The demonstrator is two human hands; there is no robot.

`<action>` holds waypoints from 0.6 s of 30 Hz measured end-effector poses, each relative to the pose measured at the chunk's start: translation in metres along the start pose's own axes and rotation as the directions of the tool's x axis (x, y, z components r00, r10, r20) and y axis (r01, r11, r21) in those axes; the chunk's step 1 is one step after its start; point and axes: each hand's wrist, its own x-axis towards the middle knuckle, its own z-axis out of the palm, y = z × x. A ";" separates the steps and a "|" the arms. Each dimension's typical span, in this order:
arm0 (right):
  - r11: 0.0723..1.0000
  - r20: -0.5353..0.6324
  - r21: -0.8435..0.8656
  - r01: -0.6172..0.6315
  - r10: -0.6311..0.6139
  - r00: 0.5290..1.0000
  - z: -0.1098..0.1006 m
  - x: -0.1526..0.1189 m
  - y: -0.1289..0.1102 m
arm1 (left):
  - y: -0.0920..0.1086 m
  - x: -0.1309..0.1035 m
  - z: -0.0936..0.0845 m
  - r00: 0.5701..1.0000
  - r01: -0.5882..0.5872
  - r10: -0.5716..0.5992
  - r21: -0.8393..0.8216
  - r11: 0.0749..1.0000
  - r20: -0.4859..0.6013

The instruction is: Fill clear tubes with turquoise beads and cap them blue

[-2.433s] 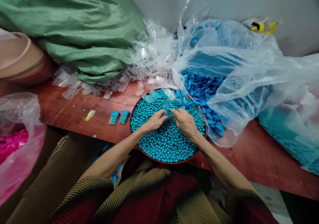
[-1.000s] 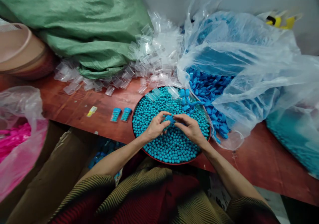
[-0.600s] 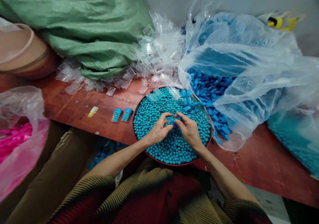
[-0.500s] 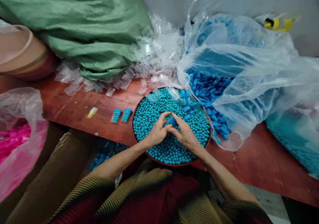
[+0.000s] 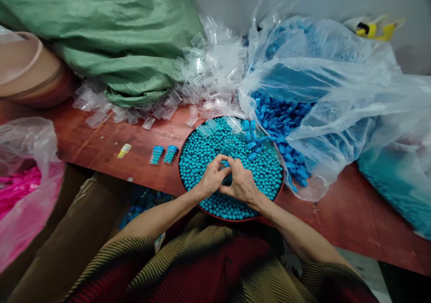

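A round red tray (image 5: 181, 177) full of teal balls (image 5: 202, 159) stands at the table's front edge. Above the balls, my left hand (image 5: 212, 177) and my right hand (image 5: 240, 184) meet at the fingertips, both closed around a small clear container (image 5: 229, 147) with a blue cap (image 5: 227, 163). My fingers cover most of the cap, so how firmly it sits cannot be seen. Several loose blue caps (image 5: 251, 132) and clear containers (image 5: 207, 128) lie on the balls at the tray's far side. Left of the tray, two capped containers (image 5: 170, 154) with teal balls stand on the table.
Clear containers (image 5: 215, 69) are heaped behind the tray beside a green sack (image 5: 134, 38). An open plastic bag (image 5: 336, 87) spills blue caps (image 5: 286, 114) on the right. At left are a bucket (image 5: 27, 69) and a bag of pink pieces (image 5: 20, 186). The table (image 5: 336, 213) is reddish.
My right hand has drawn in closer to my left, its fingers now folded over the blue cap. The cap is more hidden than before.
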 end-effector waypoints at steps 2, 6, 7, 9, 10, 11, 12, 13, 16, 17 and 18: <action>1.000 0.045 -0.020 -0.014 0.015 0.999 -0.002 0.002 -0.008 | 0.001 0.000 -0.003 1.000 -0.028 0.027 0.065 0.998 0.007; 0.998 0.137 -0.049 0.027 -0.020 0.990 -0.018 0.007 -0.009 | 0.007 -0.005 -0.035 0.996 -0.083 0.085 0.286 0.955 0.008; 0.998 0.109 -0.063 -0.002 0.009 0.994 -0.024 0.009 -0.002 | 0.010 -0.007 -0.049 0.995 -0.086 0.100 0.351 0.932 -0.024; 0.981 -0.001 -0.113 -0.156 0.157 0.988 -0.036 0.010 0.019 | 0.014 -0.013 -0.080 0.980 -0.048 0.135 0.488 0.872 -0.145; 0.951 -0.063 -0.153 -0.270 0.263 0.963 -0.041 0.011 0.031 | 0.016 -0.016 -0.095 0.966 -0.010 0.150 0.553 0.833 -0.209; 0.906 -0.090 -0.215 -0.364 0.353 0.931 -0.046 0.012 0.044 | 0.017 -0.019 -0.108 0.944 0.043 0.176 0.635 0.771 -0.278; 0.853 -0.090 -0.287 -0.436 0.429 0.899 -0.050 0.014 0.055 | 0.018 -0.021 -0.117 0.910 0.123 0.214 0.723 0.680 -0.355; 0.806 -0.088 -0.348 -0.478 0.479 0.873 -0.052 0.016 0.065 | 0.019 -0.023 -0.123 0.872 0.191 0.268 0.788 0.586 -0.411; 0.759 -0.080 -0.448 -0.472 0.492 0.867 -0.048 0.023 0.077 | 0.019 -0.019 -0.116 0.815 0.264 0.407 0.890 0.373 -0.412; 0.770 -0.083 -0.453 -0.449 0.466 0.881 -0.044 0.025 0.078 | 0.019 -0.015 -0.107 0.827 0.231 0.424 0.911 0.342 -0.369; 0.780 -0.088 -0.453 -0.432 0.443 0.892 -0.040 0.026 0.077 | 0.017 -0.009 -0.095 0.847 0.189 0.425 0.928 0.323 -0.320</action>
